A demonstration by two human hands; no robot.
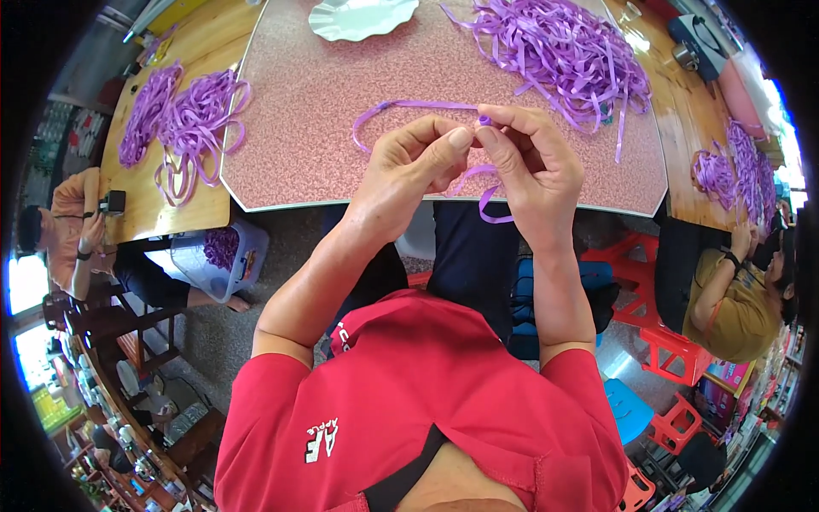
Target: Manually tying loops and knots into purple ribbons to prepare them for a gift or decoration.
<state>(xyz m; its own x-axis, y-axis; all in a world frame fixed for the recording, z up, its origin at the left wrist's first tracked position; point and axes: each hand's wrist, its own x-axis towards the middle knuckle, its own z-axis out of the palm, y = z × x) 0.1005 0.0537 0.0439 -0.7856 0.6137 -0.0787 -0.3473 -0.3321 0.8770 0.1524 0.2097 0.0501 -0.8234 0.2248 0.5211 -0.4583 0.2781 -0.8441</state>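
My right hand (pixel 539 169) pinches a small tight roll of purple ribbon (pixel 485 120) between thumb and forefinger. Close beside it, my left hand (pixel 418 158) is closed, its thumb pressed to the forefinger. A strip of the same purple ribbon (pixel 418 104) runs leftward from the roll and curves down behind my left hand. Another length of ribbon (pixel 488 205) loops below the fingers, near the table's front edge. Both hands are held above the pink speckled table (pixel 294 136). What lies inside the left fingers is mostly hidden.
A big heap of purple ribbon (pixel 563 55) covers the table's far right. A pale scalloped plate (pixel 363 19) stands at the back. More ribbon bundles (pixel 192 119) lie on the left wooden table. People sit at both sides; a plastic tub (pixel 247 256) and red stools (pixel 631 277) stand below.
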